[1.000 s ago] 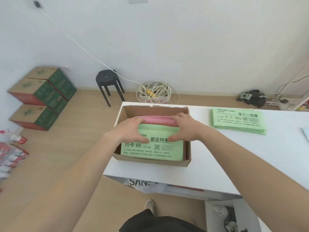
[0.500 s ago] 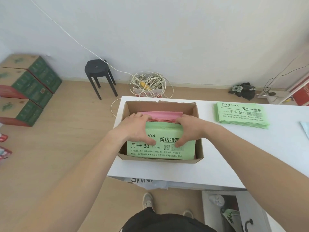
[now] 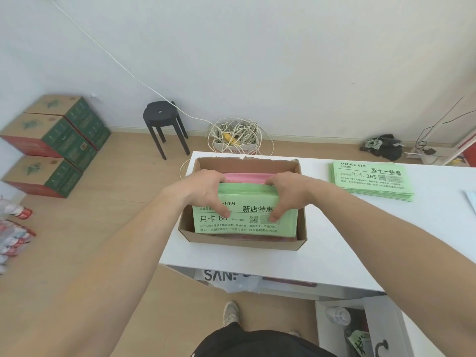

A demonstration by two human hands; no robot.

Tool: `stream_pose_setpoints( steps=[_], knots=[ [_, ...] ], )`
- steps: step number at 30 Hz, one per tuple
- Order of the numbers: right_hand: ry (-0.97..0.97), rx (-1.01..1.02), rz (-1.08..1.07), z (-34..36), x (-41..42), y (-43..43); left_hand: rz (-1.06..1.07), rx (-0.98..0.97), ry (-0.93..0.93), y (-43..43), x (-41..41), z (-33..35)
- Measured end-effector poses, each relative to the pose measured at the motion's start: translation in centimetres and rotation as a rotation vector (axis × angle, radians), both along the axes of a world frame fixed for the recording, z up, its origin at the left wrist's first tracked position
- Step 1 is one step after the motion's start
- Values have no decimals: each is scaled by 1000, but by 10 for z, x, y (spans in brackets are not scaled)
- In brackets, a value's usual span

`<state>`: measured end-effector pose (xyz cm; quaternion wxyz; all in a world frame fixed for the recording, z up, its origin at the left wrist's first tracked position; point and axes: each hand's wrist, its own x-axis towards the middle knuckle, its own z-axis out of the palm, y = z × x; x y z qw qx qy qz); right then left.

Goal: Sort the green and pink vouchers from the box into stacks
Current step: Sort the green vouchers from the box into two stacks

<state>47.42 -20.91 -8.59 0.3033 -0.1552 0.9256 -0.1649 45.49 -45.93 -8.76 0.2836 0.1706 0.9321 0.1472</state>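
An open cardboard box (image 3: 242,242) stands at the left end of the white table (image 3: 334,243). Inside it a thick bundle of green vouchers (image 3: 244,222) lies on top, with pink vouchers (image 3: 244,177) showing behind it. My left hand (image 3: 203,193) grips the bundle's upper left corner, thumb on the printed face and fingers over the back edge. My right hand (image 3: 288,194) grips the upper right corner the same way. A separate stack of green vouchers (image 3: 371,180) lies on the table to the right.
A black stool (image 3: 164,124) and a tangle of white cable (image 3: 239,136) stand on the floor behind the table. Green and red cartons (image 3: 51,143) are stacked at the left wall. Bottles (image 3: 15,228) lie at the far left. A pale blue sheet's corner (image 3: 471,202) shows at the right edge.
Both hands stay on the green bundle's top corners; the bundle's far edge has come up slightly in the box. The camera has shifted.
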Motion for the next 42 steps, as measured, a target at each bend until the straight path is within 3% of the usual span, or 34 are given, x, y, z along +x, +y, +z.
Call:
stream_pose_setpoints(
  steps=[5,11,16,21,29,33,36,42],
  knots=[
    [113,-46,-65,53,-13,35,27,32,111,31,-12,59],
    [176,23,-208,93,3,134,-70,80,162,135,-15,95],
    [55,79,-343,53,49,233,-197,101,31,239,3,46],
    [-149,122,-410,-30,89,299,-296,51,-124,315,33,-41],
    [-344,118,-378,-94,86,329,-270,-28,-312,346,24,-101],
    [-225,197,-358,-97,82,328,-334,-169,-120,351,19,-104],
    [-65,175,-354,-97,102,326,-391,-108,41,345,35,-102],
    [64,382,-141,-115,136,300,-604,-286,192,348,79,-125]
  ],
)
